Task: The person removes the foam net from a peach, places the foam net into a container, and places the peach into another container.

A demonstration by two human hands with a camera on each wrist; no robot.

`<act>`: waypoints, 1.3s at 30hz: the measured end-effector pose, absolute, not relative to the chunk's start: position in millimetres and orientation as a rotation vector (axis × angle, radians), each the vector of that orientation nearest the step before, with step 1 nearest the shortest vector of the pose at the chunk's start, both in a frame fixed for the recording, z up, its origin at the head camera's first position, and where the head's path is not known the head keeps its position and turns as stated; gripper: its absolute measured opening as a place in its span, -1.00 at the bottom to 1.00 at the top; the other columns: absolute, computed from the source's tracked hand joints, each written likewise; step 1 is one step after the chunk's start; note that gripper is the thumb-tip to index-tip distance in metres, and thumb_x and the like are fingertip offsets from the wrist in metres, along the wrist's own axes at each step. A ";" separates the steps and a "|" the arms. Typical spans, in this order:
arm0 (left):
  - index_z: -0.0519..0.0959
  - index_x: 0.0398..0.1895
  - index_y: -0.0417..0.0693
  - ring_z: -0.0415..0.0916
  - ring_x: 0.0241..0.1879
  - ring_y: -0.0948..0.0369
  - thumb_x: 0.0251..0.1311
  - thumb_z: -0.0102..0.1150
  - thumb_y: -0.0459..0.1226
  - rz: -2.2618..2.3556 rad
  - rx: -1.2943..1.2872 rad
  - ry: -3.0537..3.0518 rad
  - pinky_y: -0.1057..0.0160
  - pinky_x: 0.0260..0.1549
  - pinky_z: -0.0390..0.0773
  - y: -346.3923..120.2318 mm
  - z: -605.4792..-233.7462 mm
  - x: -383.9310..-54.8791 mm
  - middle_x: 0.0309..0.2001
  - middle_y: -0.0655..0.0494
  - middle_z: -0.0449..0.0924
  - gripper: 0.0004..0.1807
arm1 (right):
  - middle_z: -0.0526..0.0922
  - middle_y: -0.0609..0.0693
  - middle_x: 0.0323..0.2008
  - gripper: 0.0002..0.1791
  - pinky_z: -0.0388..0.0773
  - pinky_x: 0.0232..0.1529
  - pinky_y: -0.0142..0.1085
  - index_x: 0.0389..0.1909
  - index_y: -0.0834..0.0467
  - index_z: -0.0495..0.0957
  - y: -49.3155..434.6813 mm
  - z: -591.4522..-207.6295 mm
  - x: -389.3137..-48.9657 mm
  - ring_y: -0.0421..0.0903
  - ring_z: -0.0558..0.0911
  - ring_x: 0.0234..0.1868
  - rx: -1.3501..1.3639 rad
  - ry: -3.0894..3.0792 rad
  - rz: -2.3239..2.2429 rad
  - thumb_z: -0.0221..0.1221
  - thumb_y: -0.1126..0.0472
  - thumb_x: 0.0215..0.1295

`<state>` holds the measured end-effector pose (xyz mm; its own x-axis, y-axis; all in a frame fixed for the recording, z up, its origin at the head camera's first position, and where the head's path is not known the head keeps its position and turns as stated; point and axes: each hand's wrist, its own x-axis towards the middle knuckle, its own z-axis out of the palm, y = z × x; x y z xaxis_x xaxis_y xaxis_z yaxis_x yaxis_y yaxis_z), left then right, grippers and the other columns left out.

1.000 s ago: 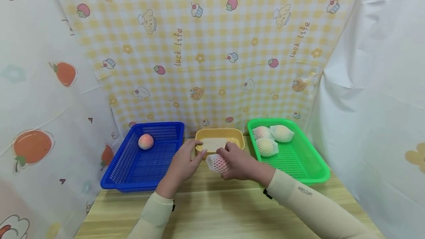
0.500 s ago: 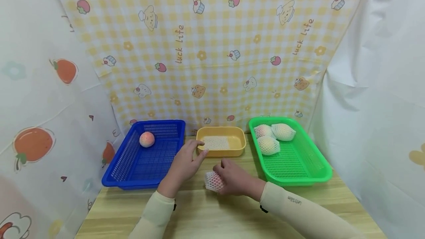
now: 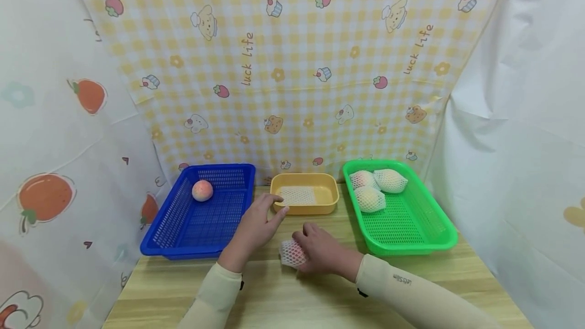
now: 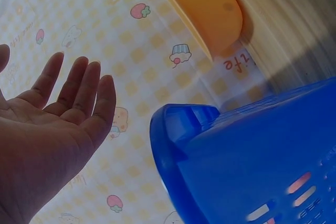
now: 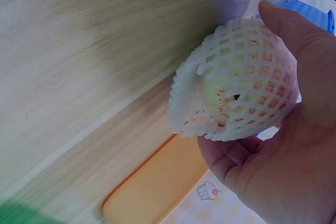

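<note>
In the right wrist view a peach (image 5: 247, 85) sits inside a white foam net sleeve (image 5: 181, 98), with the net's loose end bunched at one side. My right hand (image 3: 322, 250) grips the netted peach with thumb and fingers, low over the wooden table in front of the yellow tray. My left hand (image 3: 258, 220) holds nothing. Its fingers are spread and relaxed, between the blue basket and the yellow tray (image 3: 322, 210); the left wrist view shows the palm (image 4: 44, 142) bare. White foam nets (image 3: 297, 196) lie flat in the yellow tray.
A blue basket (image 3: 196, 253) at the left holds one bare peach (image 3: 202, 190). At the right, a green basket (image 3: 434, 217) holds three netted peaches (image 3: 370, 199) in its far left corner. A checked cloth (image 3: 283, 95) hangs behind the wooden table (image 3: 274, 298).
My right hand has brought the netted peach down and toward me, away from the yellow tray. The left hand has barely moved.
</note>
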<state>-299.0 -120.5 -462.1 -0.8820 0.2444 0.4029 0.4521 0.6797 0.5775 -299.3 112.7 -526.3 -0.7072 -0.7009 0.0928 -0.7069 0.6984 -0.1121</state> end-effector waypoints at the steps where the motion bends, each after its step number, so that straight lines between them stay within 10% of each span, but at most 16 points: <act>1: 0.66 0.32 -0.08 0.62 0.22 0.00 0.65 0.20 0.07 -1.010 -0.554 -2.602 -0.16 0.22 0.63 -120.2 -462.0 -298.8 0.29 -0.01 0.64 -0.52 | 0.38 -0.08 -0.11 -0.08 0.46 -0.14 -0.30 0.34 0.07 0.54 113.2 -524.8 -298.4 -0.16 0.36 -0.13 1.186 -2.849 0.217 0.65 -0.31 0.08; 23: 0.66 0.30 -0.07 0.63 0.19 0.01 0.65 0.19 0.08 -0.994 -0.544 -2.617 -0.15 0.18 0.65 -120.2 -463.3 -295.6 0.24 0.01 0.65 -0.52 | 0.58 0.01 0.10 0.09 0.64 0.05 -0.13 0.46 0.15 0.52 126.0 -507.7 -304.8 -0.10 0.55 0.00 1.111 -2.935 0.380 0.61 -0.44 0.06; 39: 0.69 0.24 0.01 0.61 0.23 0.01 0.65 0.26 -0.09 -1.326 -0.675 -2.583 -0.19 0.30 0.60 -128.5 -467.8 -291.4 0.15 0.09 0.69 -0.71 | 0.44 0.04 0.55 0.09 0.46 0.48 0.20 0.65 0.08 0.32 176.1 -476.1 -306.8 0.12 0.46 0.54 1.070 -2.784 1.048 0.60 -0.26 0.24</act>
